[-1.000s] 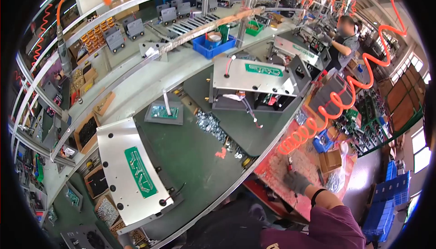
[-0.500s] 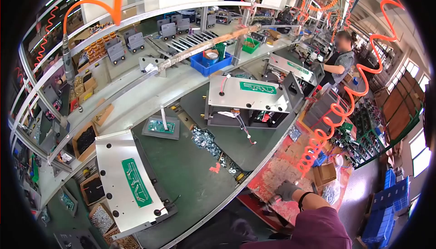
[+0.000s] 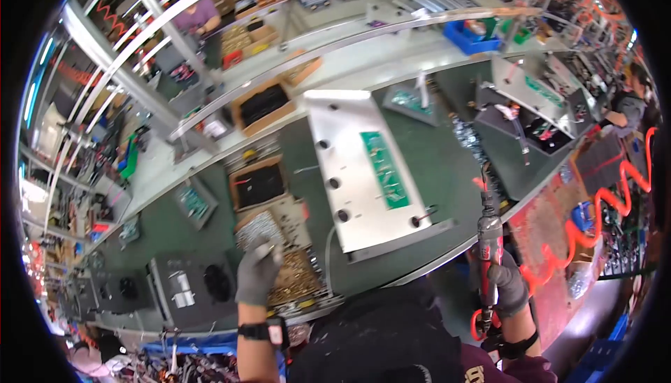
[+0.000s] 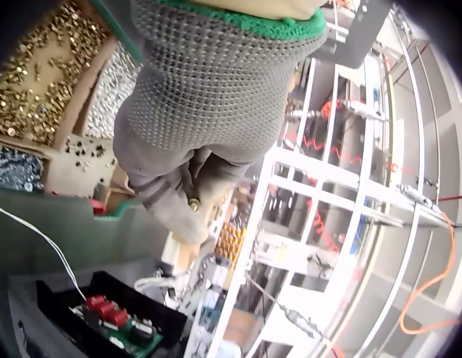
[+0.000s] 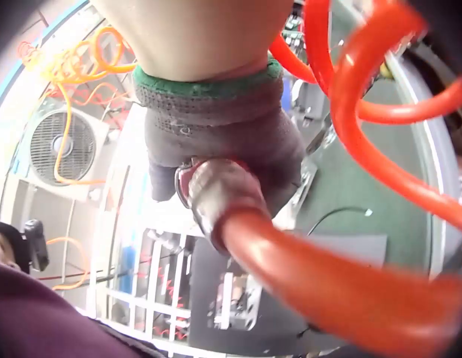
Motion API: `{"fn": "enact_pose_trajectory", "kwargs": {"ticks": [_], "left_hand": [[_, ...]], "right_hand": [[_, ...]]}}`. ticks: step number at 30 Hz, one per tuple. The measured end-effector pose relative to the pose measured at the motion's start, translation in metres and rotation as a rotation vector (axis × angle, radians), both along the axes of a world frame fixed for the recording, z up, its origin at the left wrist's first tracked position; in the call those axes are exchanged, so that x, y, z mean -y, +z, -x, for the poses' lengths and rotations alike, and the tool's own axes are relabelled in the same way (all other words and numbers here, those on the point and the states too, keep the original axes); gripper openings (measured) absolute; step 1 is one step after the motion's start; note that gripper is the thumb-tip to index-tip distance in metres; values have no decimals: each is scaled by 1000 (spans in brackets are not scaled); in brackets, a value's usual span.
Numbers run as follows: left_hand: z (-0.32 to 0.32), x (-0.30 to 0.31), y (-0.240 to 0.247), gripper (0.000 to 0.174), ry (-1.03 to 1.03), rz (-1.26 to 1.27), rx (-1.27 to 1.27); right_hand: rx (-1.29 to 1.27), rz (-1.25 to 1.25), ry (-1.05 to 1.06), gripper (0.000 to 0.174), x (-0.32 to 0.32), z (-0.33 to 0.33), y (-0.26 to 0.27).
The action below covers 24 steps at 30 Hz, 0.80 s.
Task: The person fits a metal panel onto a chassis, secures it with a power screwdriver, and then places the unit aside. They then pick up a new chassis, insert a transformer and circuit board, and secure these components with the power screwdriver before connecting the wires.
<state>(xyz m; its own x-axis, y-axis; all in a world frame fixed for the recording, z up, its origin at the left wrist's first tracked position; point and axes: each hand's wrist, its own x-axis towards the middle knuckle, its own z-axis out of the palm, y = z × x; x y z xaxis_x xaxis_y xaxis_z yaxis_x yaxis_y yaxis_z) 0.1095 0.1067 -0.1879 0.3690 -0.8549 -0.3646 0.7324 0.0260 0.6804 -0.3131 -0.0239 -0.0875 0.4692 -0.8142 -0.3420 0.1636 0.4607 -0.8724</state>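
My gloved left hand (image 3: 257, 278) is over the boxes of small hardware, beside brass screws (image 3: 297, 282). Between its thumb and fingertips it pinches a small brass-coloured screw (image 4: 194, 203), best seen in the left wrist view. My gloved right hand (image 3: 510, 288) grips a red and silver air screwdriver (image 3: 491, 243), its bit pointing away from me. An orange coiled hose (image 5: 306, 283) runs from the tool's end. Between the hands and further off lies a white metal panel (image 3: 342, 138) with a green circuit board (image 3: 384, 173) on it.
Silver screws (image 3: 260, 229) sit beside the brass ones, and boxes of black parts (image 3: 260, 186) lie behind. A second panelled unit (image 3: 517, 82) stands at the right back. The red side table (image 3: 552, 243) is right of the bench, with another person (image 3: 629, 107) beyond.
My view has turned left. The right hand has come from the red table to the bench front with the screwdriver. The left hand has come into full view at the screw boxes.
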Motion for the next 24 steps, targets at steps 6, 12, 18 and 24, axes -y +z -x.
{"fn": "enact_pose_trajectory", "kwargs": {"ticks": [6,12,18,24], "left_hand": [[17,39,64,37,-337,-20,15],[25,47,64,43,-429,58,-110],[31,52,58,44,-433,56,-104],[54,68,62,47,-371,122,-130]], "right_hand": [[-168,-82,461,78,-51,-107,22],[-461,-51,674,75,-57,-155,36],[-424,-128,648,73,-55,-154,29],[-227,-285,588,70,-40,-135,29]]}}
